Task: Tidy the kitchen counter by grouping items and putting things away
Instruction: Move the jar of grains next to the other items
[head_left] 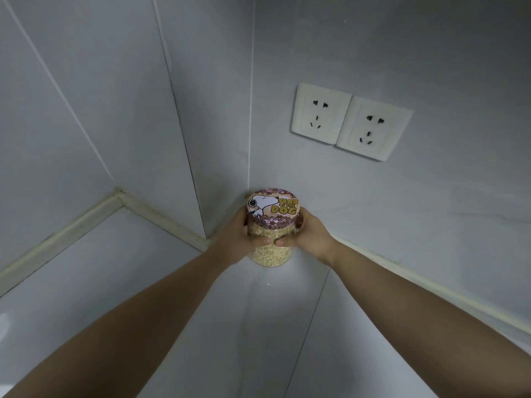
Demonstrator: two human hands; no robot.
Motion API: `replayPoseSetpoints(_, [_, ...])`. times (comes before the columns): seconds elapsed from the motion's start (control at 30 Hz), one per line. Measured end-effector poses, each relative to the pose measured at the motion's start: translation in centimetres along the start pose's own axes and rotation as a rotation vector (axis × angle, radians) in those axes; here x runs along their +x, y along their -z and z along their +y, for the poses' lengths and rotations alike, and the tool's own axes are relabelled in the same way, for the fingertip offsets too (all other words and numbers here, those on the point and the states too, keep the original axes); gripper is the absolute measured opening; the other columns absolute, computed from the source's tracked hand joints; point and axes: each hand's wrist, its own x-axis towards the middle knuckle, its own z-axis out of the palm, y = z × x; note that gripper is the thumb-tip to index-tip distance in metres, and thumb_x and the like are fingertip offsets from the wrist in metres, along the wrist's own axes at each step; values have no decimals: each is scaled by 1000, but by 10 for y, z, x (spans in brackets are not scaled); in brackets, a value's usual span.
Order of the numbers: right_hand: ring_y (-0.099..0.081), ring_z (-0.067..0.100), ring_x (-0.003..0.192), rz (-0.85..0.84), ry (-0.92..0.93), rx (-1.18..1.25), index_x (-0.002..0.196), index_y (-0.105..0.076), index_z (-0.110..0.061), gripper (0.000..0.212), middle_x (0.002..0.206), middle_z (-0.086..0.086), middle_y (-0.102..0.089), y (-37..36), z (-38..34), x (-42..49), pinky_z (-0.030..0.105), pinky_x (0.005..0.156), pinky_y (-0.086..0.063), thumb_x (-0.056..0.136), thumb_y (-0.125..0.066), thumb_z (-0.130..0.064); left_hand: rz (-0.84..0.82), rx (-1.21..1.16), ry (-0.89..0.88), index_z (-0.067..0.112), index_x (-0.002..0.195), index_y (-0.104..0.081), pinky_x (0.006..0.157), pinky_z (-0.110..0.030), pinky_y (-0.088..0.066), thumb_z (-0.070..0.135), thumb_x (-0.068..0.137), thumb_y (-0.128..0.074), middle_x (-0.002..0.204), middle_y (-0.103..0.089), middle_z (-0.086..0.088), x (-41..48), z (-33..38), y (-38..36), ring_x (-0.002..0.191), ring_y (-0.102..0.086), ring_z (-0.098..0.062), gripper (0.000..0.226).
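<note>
Watching the head feed remotely, so here's my read on where this could bite me.

The jar is clear, full of pale grainy stuff, with a cartoon-dog lid. It sits way back on the white counter, right in the wall corner, which is at 12 o'clock behind it. I honestly can't tell whether the base is flat on the counter or hovering a hair above it. That's worry number one: if I let go before it's seated, a tall full jar on a glossy surface could rock or tip.

Number two is that the walls are just beside it on two sides. Pushing any further toward 12 o'clock would bump the lid or my knuckles into the tile.

Number three is that I can't see whether the lid is screwed tight, so I wouldn't lift by it. The two wall sockets sit up at about 1 o'clock, well apart from the jar, so they're not much of a hazard unless something spills big.

Both arms are stretched long, coming in from 7 and 5 o'clock. The left hand wraps the jar's 9 o'clock side and the right hand its 3 o'clock side. Both grip the body just under the lid, and the thumbs nearly meet at 6 o'clock. It's a firm two-handed wrap on the jar, with the fingers curled round the back out of sight.
</note>
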Motion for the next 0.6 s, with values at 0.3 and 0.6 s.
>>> replayPoseSetpoints(0.3, [-62,15,100,15,60,248,131,-51,-17,82,113,6,-62,27,-36,-95,23,78,-52,55,-82,-18,-69,-83,24,23,112,-62,89,-32,-49,24,56,-82,108,-69,6,-51,71,-18,106,-62,-17,59])
replayPoseSetpoints(0.6, [-60,16,110,68,92,420,133,-42,-35,70,128,4,-56,37,-54,-207,41,80,-54,70,-70,-39,-237,-238,-3,30,128,-49,88,-50,-52,38,81,-69,126,-62,4,-127,131,-57,116,-59,-17,52])
